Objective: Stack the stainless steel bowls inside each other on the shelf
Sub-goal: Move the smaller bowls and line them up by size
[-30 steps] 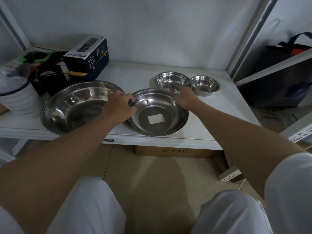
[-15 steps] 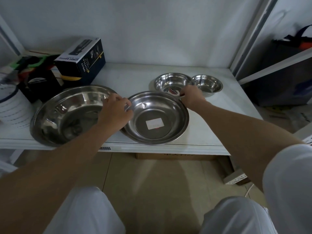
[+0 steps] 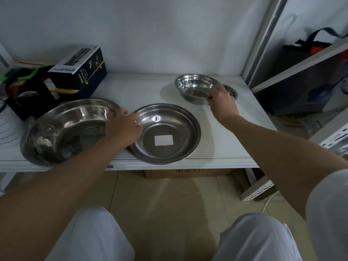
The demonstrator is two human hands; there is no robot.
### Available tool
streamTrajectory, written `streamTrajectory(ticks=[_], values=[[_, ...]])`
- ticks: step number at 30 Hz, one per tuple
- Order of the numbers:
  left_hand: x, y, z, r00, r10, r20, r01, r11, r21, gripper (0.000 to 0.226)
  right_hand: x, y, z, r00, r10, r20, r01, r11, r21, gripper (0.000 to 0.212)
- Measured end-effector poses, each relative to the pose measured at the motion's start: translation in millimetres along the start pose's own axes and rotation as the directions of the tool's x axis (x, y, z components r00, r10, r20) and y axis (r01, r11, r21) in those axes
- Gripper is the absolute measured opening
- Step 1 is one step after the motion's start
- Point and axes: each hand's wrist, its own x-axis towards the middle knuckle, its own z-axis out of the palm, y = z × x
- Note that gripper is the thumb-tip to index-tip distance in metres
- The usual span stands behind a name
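Observation:
Several stainless steel bowls sit on the white shelf (image 3: 131, 91). The largest bowl (image 3: 62, 129) is at the left. A medium bowl (image 3: 169, 132) with a white sticker inside lies at the front middle. My left hand (image 3: 123, 127) grips that bowl's left rim, between the two big bowls. A smaller bowl (image 3: 194, 87) stands at the back right, and my right hand (image 3: 221, 100) holds its right rim. The smallest bowl (image 3: 232, 91) peeks out behind my right hand, mostly hidden.
A dark spray-bottle box (image 3: 79, 72) and black and green clutter (image 3: 24, 85) fill the back left of the shelf. A white ribbed container (image 3: 7, 129) stands at the far left. A metal upright (image 3: 263, 40) bounds the right side. A cardboard box (image 3: 188, 172) lies under the shelf.
My right hand has left the medium bowl's far rim and taken hold of the smaller back bowl. My left hand stays on the medium bowl's left rim.

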Motion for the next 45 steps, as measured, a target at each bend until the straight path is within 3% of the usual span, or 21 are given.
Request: streamTrajectory(ticks=[7, 15, 22, 28, 32, 36, 38, 41, 45], values=[[-16, 13, -3, 0.994, -0.027, 0.109, -0.011, 0.943, 0.333, 0.042, -40, 17, -34, 0.999, -0.036, 0.022, 0.037, 0.998, -0.054, 0.026], [-34, 25, -3, 0.991, -0.065, 0.114, 0.015, 0.921, 0.389, 0.052, -107, 43, -45, 0.99, 0.007, 0.14, 0.006, 0.996, -0.091, 0.023], [-40, 26, -10, 0.987, -0.064, 0.15, 0.004, 0.929, 0.371, 0.05, -120, 46, -49, 0.976, 0.055, 0.21, -0.034, 0.994, -0.104, 0.024], [-31, 31, -7, 0.996, 0.019, 0.088, -0.048, 0.939, 0.341, 0.042, -111, 44, -67, 0.892, 0.075, 0.445, -0.002, 0.987, -0.163, 0.03], [-24, 35, -1, 0.993, 0.113, 0.018, -0.114, 0.971, 0.208, 0.034, -85, 40, -68, 0.905, 0.112, 0.411, -0.05, 0.986, -0.157, 0.035], [-14, 34, 8, 0.971, 0.216, -0.103, -0.216, 0.976, 0.005, 0.024, -46, 36, -45, 0.941, 0.121, 0.317, -0.1, 0.992, -0.081, 0.024], [-8, 33, 12, 0.967, 0.236, -0.096, -0.243, 0.968, -0.063, 0.02, -29, 38, -32, 0.942, 0.149, 0.302, -0.143, 0.989, -0.04, 0.033], [2, 31, 15, 0.969, 0.233, -0.078, -0.238, 0.97, -0.051, 0.02, -8, 43, -18, 0.913, 0.194, 0.36, -0.211, 0.977, 0.009, 0.044], [12, 32, 15, 0.969, 0.235, -0.073, -0.24, 0.969, -0.065, 0.025, 17, 51, -3, 0.861, 0.137, 0.489, -0.128, 0.99, -0.053, 0.045]])
